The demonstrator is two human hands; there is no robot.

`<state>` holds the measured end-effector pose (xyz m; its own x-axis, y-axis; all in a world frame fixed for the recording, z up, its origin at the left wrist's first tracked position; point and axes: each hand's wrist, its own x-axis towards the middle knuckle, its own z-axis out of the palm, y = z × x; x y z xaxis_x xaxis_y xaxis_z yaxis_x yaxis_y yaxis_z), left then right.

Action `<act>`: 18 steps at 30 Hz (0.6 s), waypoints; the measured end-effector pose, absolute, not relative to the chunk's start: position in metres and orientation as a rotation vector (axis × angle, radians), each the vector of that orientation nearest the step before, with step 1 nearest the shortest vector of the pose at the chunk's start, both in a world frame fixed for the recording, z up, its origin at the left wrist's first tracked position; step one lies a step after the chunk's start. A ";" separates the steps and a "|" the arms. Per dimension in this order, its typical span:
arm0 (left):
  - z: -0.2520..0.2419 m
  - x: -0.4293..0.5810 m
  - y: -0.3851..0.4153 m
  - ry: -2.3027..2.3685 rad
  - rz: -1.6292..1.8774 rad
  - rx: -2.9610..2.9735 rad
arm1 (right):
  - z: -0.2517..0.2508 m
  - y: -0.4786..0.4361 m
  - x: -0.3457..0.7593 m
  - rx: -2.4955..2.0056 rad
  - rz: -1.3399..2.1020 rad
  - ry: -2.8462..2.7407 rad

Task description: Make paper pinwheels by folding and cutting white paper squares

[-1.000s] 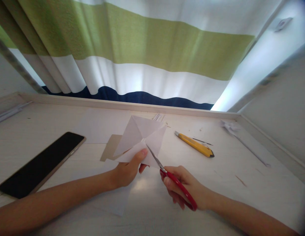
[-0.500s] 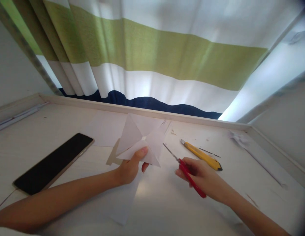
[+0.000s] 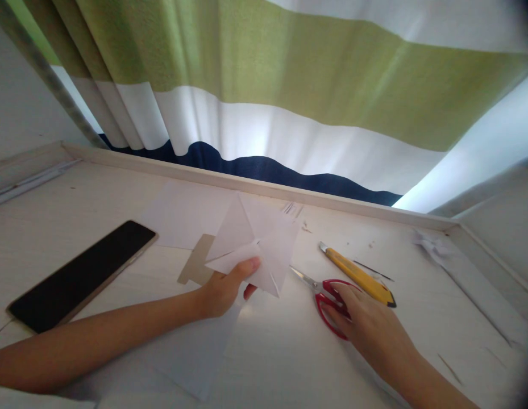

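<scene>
My left hand (image 3: 229, 284) pinches a white paper square (image 3: 242, 224) between thumb and fingers. Slits run inward from the square's corners toward its middle. Red-handled scissors (image 3: 317, 287) are in my right hand (image 3: 366, 318), whose fingers are at the handle loops. The scissors are turned flat, low over the table, blades closed and pointing left with the tip just right of the square. Just beyond my right hand lies a yellow utility knife (image 3: 357, 272), its tip toward the upper left.
A black phone (image 3: 82, 275) lies on the left. White paper sheets (image 3: 178, 213) and a beige card piece (image 3: 198, 261) rest behind and below my left arm. At the right is a paper pinwheel on a stick (image 3: 436, 244). A striped curtain (image 3: 264, 130) hangs beyond the raised table edge.
The scissors have turned from edge-on to flat and dropped toward the table in my right hand. My left hand still holds the paper square, slightly turned. The camera view has shifted slightly.
</scene>
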<state>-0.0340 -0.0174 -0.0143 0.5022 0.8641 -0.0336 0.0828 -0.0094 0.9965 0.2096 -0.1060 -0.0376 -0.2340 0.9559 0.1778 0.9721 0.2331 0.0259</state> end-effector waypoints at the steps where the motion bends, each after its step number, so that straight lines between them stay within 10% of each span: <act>1: -0.014 -0.033 -0.017 0.876 0.751 1.457 | -0.039 -0.106 0.209 -1.857 -0.226 -2.365; 18: -0.023 -0.020 -0.022 1.006 0.268 1.487 | -0.004 -0.118 0.193 -0.940 -0.528 -2.517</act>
<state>-0.0204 -0.0221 -0.0228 0.5916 0.7070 -0.3875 0.4205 0.1394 0.8965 0.1928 -0.1185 -0.0044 -0.6934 0.5301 0.4880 0.6815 0.7023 0.2055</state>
